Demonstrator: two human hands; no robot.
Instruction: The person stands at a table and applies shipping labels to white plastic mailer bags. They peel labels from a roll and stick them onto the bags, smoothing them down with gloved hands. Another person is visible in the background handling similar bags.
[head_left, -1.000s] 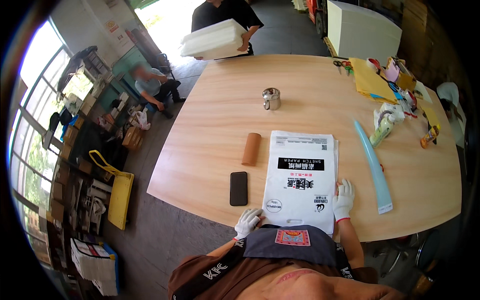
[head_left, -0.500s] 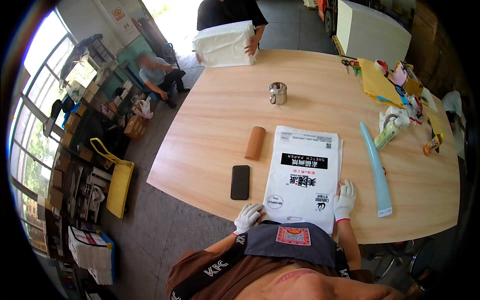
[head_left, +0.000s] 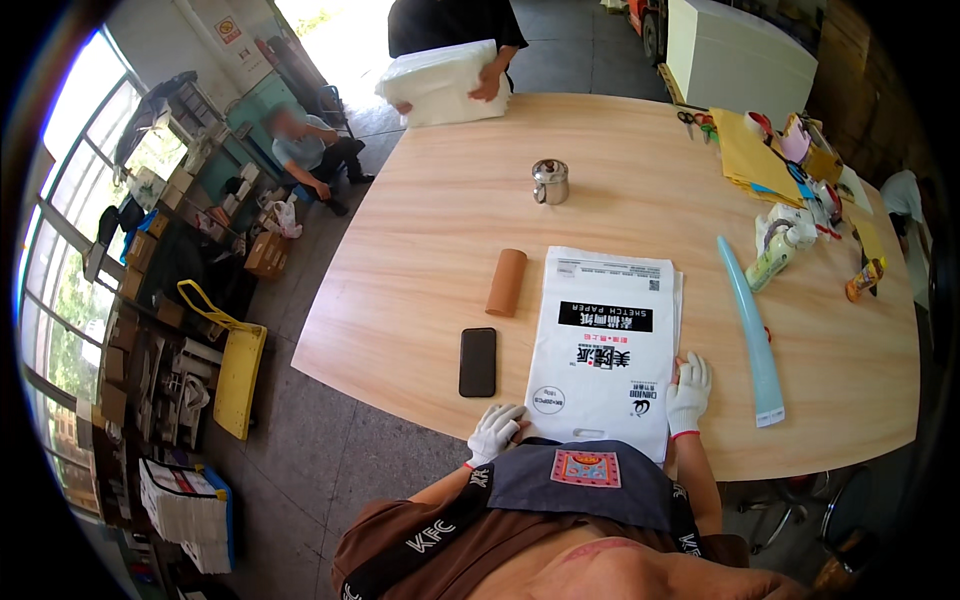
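A stack of white printed plastic bags [head_left: 603, 395] lies flat on the table in front of me, a handle slot at its near end. My left hand [head_left: 495, 434], in a white glove, rests at the table's front edge by the stack's near left corner, fingers stretched out and holding nothing. On the right side of the stack lies my right hand [head_left: 688, 396], also gloved, its fingers extended along the bag edges. Some bare skin shows at each thumb. A black phone [head_left: 478, 362] and a brown cylinder [head_left: 507, 283] lie left of the bags.
A lidded metal cup [head_left: 550, 183] stands farther back. On the right are a long pale-blue strip [head_left: 752, 335], a spray bottle [head_left: 773, 258], yellow envelopes [head_left: 748, 155] and scissors. Across the table a person holds a white wrapped bundle [head_left: 440, 85]. A yellow trolley [head_left: 240, 380] stands on the left floor.
The person across the table has shifted the wrapped bundle slightly and moved their grip on it. My view has tilted a little; both my hands stay in place by the bags.
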